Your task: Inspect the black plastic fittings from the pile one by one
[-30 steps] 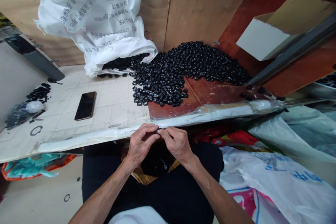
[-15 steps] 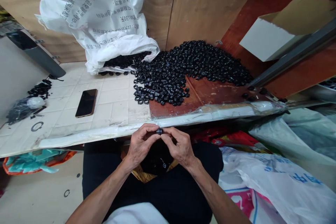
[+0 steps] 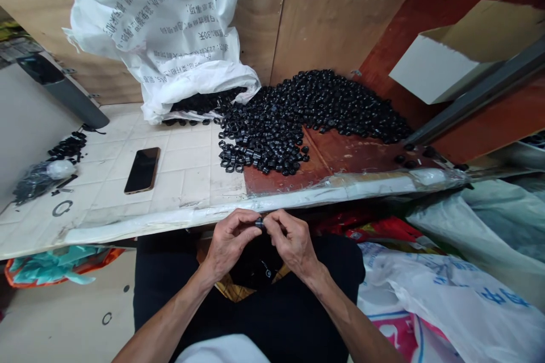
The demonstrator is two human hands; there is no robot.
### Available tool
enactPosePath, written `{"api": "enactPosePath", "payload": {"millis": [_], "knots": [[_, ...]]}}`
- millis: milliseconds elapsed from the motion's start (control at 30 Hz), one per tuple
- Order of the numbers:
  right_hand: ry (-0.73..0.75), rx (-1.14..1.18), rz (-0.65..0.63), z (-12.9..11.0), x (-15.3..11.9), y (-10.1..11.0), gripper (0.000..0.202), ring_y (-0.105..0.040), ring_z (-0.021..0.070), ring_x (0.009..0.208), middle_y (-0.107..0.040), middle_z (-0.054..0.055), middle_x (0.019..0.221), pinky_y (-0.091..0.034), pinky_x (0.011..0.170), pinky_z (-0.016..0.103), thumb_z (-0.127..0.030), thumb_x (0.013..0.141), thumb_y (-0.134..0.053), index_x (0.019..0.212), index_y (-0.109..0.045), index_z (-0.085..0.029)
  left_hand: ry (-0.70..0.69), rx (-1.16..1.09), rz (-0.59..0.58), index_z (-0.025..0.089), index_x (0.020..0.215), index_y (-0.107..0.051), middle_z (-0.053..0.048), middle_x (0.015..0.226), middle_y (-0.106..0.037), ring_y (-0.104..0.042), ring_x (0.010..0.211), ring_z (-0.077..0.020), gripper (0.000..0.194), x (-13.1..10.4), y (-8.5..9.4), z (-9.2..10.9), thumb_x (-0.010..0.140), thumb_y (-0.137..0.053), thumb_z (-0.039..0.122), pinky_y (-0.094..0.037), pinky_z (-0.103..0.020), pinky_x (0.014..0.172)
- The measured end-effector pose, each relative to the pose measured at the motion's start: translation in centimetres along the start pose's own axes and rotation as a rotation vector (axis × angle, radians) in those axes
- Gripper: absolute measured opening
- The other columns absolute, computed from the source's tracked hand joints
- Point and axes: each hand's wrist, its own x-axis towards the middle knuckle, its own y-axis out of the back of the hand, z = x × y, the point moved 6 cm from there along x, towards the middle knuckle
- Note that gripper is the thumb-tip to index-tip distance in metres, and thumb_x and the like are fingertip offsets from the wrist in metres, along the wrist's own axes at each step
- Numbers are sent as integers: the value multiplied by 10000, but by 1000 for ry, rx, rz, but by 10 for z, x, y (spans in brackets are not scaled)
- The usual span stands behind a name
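Observation:
A small black plastic ring [image 3: 259, 223] is held up over my lap, just below the table's front edge. My left hand [image 3: 228, 240] is closed, pinching it between thumb and forefinger from the left. From the right, my right hand [image 3: 293, 241] is closed too, its thumb and fingertips pressed against the other end of the ring, partly hiding it. Beyond the hands lies a big heap of black plastic rings [image 3: 336, 103], spilling from the mouth of a white woven sack [image 3: 187, 28] onto the table.
A phone [image 3: 142, 171] lies on the white table top [image 3: 187, 173] left of the heap. Farther left are a clear bag of dark parts [image 3: 36, 182] and a grey post [image 3: 70, 93]. An open cardboard box [image 3: 434, 65] juts in at right. Plastic sacks [image 3: 447, 283] fill the lower right.
The fingers of my right hand have curled in more around the right end of the ring. The whole view has shifted slightly; the heap looks the same.

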Motion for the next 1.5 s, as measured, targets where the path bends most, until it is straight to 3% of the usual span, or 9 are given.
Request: {"api": "enactPosePath", "payload": {"millis": [167,267,400,567,667,833,1033,1200,1500], "knots": [[77,55,-54,-6,-5,-2,115,-638,170,736,-668,39,857,-542,715,297,-249,967,-614,1041,-688,-200,130,-92,17,190,1008,-769,-60,993,-745,-733,913,-193,210,-7,1,-9,843,-835,302,-628,-308,840],[-105,183,-74,5,-10,-8,98,-615,151,625,-635,8,754,-511,625,280,-279,952,-630,973,-676,-196,135,-37,-3,189,1025,-754,-63,993,-752,-743,892,-196,185,-11,1,-11,879,-800,292,-635,-311,819],[-533,566,-81,25,-29,-26,220,-542,113,508,-588,-34,623,-466,568,251,-384,896,-705,918,-643,-173,-204,279,-54,214,1098,-732,-76,1048,-766,-750,967,-204,187,-20,-1,1,916,-738,169,-631,-326,879],[-779,734,-214,34,-59,-40,289,-440,101,441,-496,-50,540,-444,504,255,-416,843,-683,709,-565,-188,-575,548,-320,203,1249,-658,-118,1095,-765,-751,1017,-204,349,-36,-11,20,951,-597,33,-632,-311,875],[-580,301,-301,30,-44,-22,273,-497,129,469,-560,-14,580,-427,498,257,-392,904,-614,717,-599,-193,-444,611,-479,215,1214,-663,-113,1129,-750,-741,1040,-219,270,-20,-4,27,948,-683,171,-621,-322,885],[39,-388,33,7,50,14,162,-660,229,854,-677,100,963,-513,814,340,-245,966,-562,1029,-684,-159,-220,829,-24,195,1043,-691,-47,914,-696,-673,762,-181,181,62,41,31,943,-690,345,-567,-317,739],[-15,-766,-63,29,118,-13,161,-657,216,825,-627,103,1092,-471,710,302,-239,993,-623,1132,-671,-173,-118,1098,2,200,1046,-728,-65,942,-646,-649,810,-223,151,130,37,2,902,-699,233,-527,-347,769],[-15,-798,-64,39,116,-20,100,-649,203,863,-609,91,1048,-463,747,284,-243,1020,-616,967,-657,-168,-132,1113,7,200,916,-718,-74,1042,-640,-646,842,-220,34,128,32,-4,902,-694,220,-507,-335,749],[-36,-850,-58,36,125,-24,143,-660,208,843,-619,99,1111,-441,695,289,-281,1033,-571,1119,-630,-183,-192,968,-8,206,831,-657,-42,859,-679,-652,817,-212,68,121,32,-4,832,-630,145,-505,-334,774]]}}
